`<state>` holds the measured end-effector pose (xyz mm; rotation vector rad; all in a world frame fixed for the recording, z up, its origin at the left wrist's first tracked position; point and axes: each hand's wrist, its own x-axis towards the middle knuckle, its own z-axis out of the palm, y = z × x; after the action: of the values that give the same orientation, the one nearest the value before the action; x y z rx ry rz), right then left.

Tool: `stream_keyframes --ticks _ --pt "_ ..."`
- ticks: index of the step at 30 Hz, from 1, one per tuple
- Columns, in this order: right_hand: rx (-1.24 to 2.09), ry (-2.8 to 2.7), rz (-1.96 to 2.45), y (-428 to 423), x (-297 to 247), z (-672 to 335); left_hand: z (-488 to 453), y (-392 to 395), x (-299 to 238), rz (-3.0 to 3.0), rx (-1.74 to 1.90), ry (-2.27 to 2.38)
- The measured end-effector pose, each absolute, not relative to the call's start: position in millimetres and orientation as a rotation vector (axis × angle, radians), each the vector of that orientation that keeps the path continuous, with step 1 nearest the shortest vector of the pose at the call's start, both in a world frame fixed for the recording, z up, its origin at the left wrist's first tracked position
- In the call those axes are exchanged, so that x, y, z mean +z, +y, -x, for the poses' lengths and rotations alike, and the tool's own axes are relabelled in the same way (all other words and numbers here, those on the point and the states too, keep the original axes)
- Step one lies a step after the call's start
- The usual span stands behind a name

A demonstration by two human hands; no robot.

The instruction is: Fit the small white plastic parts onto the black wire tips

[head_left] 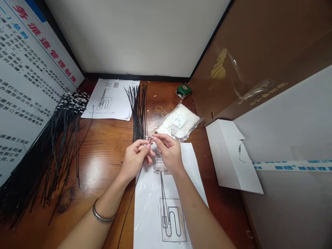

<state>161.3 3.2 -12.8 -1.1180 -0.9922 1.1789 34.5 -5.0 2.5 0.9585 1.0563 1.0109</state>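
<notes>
My left hand (136,155) is closed in a pinch on the top end of a thin black wire (129,204) that trails down toward me across the wooden table (103,152). Right beside it, my right hand (168,151) pinches something tiny at that same wire end; I cannot make out what. The fingertips of both hands meet above a white sheet with a wiring drawing (166,204), over which a clear plastic bag lies. A bundle of black wires (139,110) lies just beyond my hands. A clear bag of small white parts (178,122) sits beyond my right hand.
A large heap of black wires with white tips (52,145) fills the left side. Another drawing sheet (110,98) lies at the back. A green tape dispenser (183,90), rubber bands (158,108), a white folded card (230,155) and brown cardboard (259,62) stand right. A printed board (23,79) leans left.
</notes>
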Motion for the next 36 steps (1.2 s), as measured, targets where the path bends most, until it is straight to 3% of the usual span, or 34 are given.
stream_keyframes --ticks 6,14,23,32,36 --pt "1.302 -1.030 1.091 0.5 -12.1 -160.5 -36.8 -5.2 1.9 -0.964 1.020 1.086" --pt "0.934 -0.762 1.246 6.5 -14.2 -169.6 -34.0 -15.1 5.1 -1.089 1.037 0.919" --pt "1.026 -0.717 1.139 6.5 -7.1 -171.9 -24.6 -13.2 9.1 -1.171 1.265 1.020" --pt "1.668 -1.089 0.860 -3.5 3.5 -179.5 -16.6 -13.0 9.0 -1.196 0.923 0.964" --pt "1.738 -1.080 0.812 -5.1 4.0 -179.1 -15.5 -14.7 9.0 -1.313 0.791 0.928"
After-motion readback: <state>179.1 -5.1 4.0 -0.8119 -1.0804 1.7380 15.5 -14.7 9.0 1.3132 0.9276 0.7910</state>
